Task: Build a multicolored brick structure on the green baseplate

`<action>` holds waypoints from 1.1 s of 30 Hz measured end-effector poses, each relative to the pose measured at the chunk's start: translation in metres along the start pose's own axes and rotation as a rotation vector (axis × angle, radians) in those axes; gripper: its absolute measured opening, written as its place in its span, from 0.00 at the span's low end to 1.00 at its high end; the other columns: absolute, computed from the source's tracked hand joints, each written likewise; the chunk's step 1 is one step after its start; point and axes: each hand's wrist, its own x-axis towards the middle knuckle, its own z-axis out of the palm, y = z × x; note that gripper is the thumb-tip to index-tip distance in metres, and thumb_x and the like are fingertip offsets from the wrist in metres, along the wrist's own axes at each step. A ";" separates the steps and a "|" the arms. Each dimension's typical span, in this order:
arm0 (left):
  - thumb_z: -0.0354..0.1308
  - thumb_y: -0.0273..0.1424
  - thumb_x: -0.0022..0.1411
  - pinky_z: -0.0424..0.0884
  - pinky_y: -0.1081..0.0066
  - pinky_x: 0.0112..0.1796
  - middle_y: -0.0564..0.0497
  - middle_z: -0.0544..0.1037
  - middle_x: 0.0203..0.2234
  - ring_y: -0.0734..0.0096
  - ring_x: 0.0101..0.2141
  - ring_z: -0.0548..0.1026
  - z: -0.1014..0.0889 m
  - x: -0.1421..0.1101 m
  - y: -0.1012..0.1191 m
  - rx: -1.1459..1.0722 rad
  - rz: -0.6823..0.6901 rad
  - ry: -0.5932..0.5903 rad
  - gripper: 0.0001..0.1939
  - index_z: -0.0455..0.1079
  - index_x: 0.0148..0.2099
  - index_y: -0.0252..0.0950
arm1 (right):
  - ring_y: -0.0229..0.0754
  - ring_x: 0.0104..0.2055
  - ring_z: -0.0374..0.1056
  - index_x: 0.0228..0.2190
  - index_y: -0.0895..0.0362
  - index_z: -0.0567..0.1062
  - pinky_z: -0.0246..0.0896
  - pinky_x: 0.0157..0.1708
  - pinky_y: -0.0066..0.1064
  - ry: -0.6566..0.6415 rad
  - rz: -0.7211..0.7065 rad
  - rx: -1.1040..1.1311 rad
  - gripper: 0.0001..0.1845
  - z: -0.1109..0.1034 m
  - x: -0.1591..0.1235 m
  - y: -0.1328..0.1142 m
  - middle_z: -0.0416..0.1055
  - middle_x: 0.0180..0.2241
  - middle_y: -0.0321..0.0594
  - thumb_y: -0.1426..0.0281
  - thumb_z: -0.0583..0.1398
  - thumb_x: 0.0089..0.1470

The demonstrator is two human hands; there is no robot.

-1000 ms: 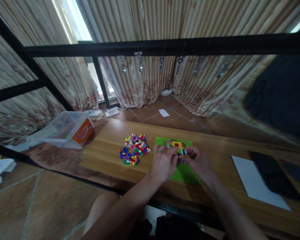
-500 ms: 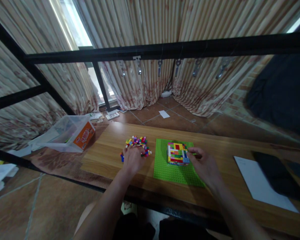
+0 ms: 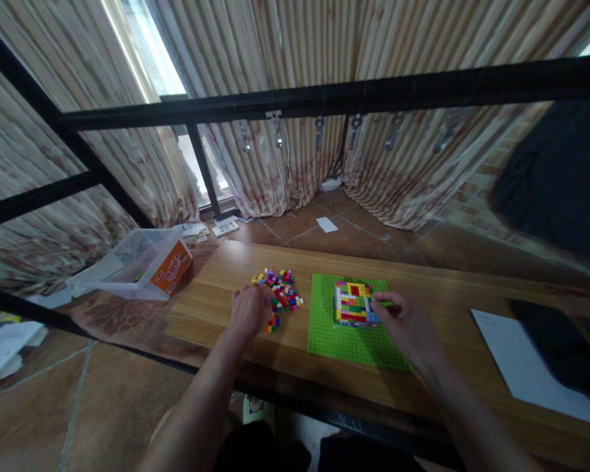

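Observation:
On the wooden table lies a green baseplate (image 3: 324, 337), bearing a low rectangular block of multicoloured toy bricks (image 3: 354, 303). My right hand (image 3: 410, 324) is at the right side of this block, thumb and fingers closed in a pinch against its edge. Whatever sits between those fingertips is too small to make out. To the left of the baseplate is a loose pile of small coloured bricks (image 3: 282, 288). My left hand (image 3: 250, 311) rests by the pile's left edge, its fingers curled closed. Its fingertips are hidden, so any brick in them cannot be seen.
White paper (image 3: 531, 367) and a dark flat tablet-like object (image 3: 560, 344) lie on the right of the wooden table (image 3: 201, 314). A clear plastic bin (image 3: 132, 265) with an orange label stands beyond its left end. A black metal bar (image 3: 324, 98) crosses in front of the curtains.
My left hand has drawn back leftward from over the pile, uncovering more bricks. My right hand stays at the brick block's right edge. The view has shifted slightly.

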 end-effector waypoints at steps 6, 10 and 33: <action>0.56 0.33 0.61 0.66 0.58 0.50 0.46 0.79 0.48 0.55 0.50 0.74 0.008 0.002 0.007 0.024 0.043 0.025 0.15 0.77 0.49 0.44 | 0.47 0.29 0.72 0.34 0.56 0.80 0.63 0.33 0.37 -0.012 0.017 0.020 0.22 -0.001 0.000 -0.002 0.78 0.30 0.44 0.53 0.57 0.48; 0.56 0.33 0.60 0.67 0.55 0.49 0.45 0.78 0.49 0.52 0.51 0.73 0.010 0.002 0.011 0.013 0.076 0.008 0.16 0.76 0.49 0.45 | 0.47 0.30 0.73 0.34 0.56 0.80 0.63 0.34 0.38 0.003 0.018 0.023 0.22 -0.003 0.001 0.000 0.78 0.32 0.45 0.54 0.57 0.48; 0.56 0.36 0.63 0.67 0.60 0.46 0.43 0.79 0.45 0.54 0.48 0.74 0.011 0.005 0.019 0.026 0.077 -0.001 0.09 0.74 0.39 0.38 | 0.42 0.26 0.69 0.33 0.56 0.81 0.62 0.31 0.34 0.024 -0.021 0.051 0.18 -0.008 0.004 0.004 0.78 0.30 0.42 0.56 0.58 0.49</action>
